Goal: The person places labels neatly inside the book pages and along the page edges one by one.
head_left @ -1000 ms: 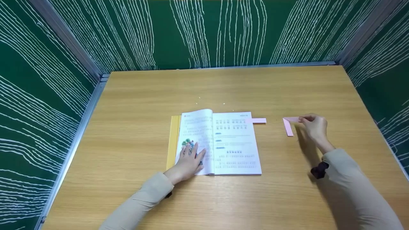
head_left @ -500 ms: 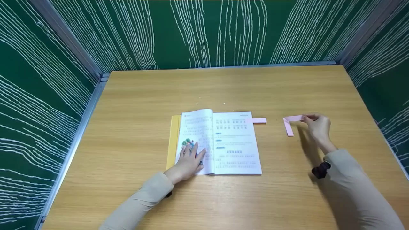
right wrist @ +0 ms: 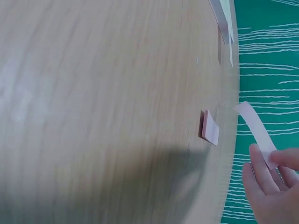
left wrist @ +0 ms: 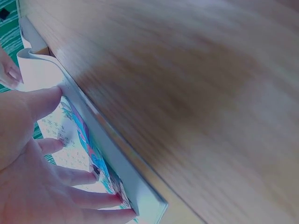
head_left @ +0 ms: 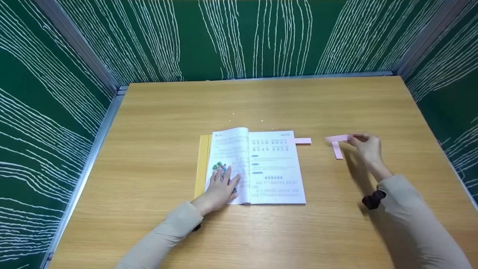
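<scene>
An open book [head_left: 274, 168] with printed pages lies in the middle of the table. My left hand [head_left: 218, 188] rests spread on its left page, over a coloured picture; the left wrist view shows the fingers [left wrist: 74, 176] straight on the paper. From the right page's upper edge a pink sticky strip [head_left: 303, 141] sticks out. To the right of the book, my right hand [head_left: 369, 149] pinches a single pink sticky note [right wrist: 258, 130] between thumb and fingers. Just below that note, the small pink sticky-note pad [head_left: 337, 150] lies on the table, apart from the note in the right wrist view.
A yellow cover or book edge [head_left: 201, 164] shows under the left page. Several tiny white specks lie on the wooden table [head_left: 168, 108] behind the book. Green panels [head_left: 246, 41] with white lines border the table at the back and both sides.
The note in my right hand has come off the pad and shifted slightly left above it; before, they joined at a corner. My left hand has stayed on the page.
</scene>
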`<state>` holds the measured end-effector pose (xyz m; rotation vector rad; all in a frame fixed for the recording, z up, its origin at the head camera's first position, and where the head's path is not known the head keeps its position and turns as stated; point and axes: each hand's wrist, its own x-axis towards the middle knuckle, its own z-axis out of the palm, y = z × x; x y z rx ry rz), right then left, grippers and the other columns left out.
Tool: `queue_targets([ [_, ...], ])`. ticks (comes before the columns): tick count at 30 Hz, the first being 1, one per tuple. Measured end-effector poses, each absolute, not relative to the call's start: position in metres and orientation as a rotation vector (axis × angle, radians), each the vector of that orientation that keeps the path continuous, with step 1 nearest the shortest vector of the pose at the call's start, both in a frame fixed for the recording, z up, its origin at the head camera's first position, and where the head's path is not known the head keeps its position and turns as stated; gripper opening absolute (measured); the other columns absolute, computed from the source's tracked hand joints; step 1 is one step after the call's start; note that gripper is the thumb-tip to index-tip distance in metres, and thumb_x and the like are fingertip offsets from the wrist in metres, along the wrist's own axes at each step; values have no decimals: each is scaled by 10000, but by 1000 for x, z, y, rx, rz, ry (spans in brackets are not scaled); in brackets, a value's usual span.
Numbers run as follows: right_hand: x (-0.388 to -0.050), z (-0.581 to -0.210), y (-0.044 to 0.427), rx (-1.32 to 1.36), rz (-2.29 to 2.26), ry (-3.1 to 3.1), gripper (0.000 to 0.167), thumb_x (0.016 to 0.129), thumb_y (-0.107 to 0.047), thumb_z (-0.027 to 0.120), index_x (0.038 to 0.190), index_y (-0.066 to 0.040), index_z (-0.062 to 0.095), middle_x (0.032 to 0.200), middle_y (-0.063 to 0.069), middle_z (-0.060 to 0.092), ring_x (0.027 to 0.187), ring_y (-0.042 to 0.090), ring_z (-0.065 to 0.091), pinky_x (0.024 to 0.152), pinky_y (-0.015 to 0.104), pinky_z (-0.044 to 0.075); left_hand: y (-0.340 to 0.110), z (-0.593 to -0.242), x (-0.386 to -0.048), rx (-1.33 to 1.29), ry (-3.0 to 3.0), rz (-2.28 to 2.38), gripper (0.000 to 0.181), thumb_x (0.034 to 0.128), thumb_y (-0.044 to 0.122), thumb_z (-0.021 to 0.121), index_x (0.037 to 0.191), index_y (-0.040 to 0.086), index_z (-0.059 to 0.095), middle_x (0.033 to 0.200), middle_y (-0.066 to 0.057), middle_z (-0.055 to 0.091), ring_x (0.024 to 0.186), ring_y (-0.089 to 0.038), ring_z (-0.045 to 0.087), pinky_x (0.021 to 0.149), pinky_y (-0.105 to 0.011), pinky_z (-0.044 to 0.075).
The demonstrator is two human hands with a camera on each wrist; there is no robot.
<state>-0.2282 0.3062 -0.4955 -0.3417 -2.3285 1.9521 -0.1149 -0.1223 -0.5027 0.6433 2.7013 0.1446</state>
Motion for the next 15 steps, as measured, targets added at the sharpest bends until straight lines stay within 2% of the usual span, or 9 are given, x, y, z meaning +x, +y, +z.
queue_targets([
  [2, -233, -505, 311, -362, 1999, -2313, 80, 819, -44, 602, 859, -89, 655, 725, -102, 637, 688, 15, 626, 700, 172, 495, -122, -503, -115, 644, 2703, 140, 570, 925, 359, 403, 1413, 133, 212, 1444, -228, 77, 1281, -470, 64, 1026, -561, 107],
  [6, -242, -526, 321, -320, 2151, -2185, 88, 804, -52, 625, 829, -128, 660, 767, -39, 648, 711, 54, 636, 706, 189, 500, -122, -503, -115, 643, 2704, 137, 578, 922, 365, 407, 1414, 135, 209, 1445, -228, 79, 1282, -469, 64, 1028, -559, 105],
  [10, -245, -536, 324, -224, 2241, -2079, 66, 792, -59, 642, 856, -68, 652, 787, 5, 652, 731, 90, 644, 719, 212, 502, -122, -503, -115, 644, 2704, 135, 583, 922, 367, 406, 1417, 137, 200, 1445, -228, 78, 1284, -466, 61, 1030, -557, 98],
  [15, -252, -549, 327, -148, 2275, -2028, 146, 769, -85, 673, 892, -7, 657, 819, 27, 666, 749, 115, 650, 703, 206, 503, -122, -503, -115, 651, 2703, 144, 581, 925, 361, 406, 1416, 135, 196, 1444, -228, 79, 1283, -467, 67, 1019, -569, 126],
])
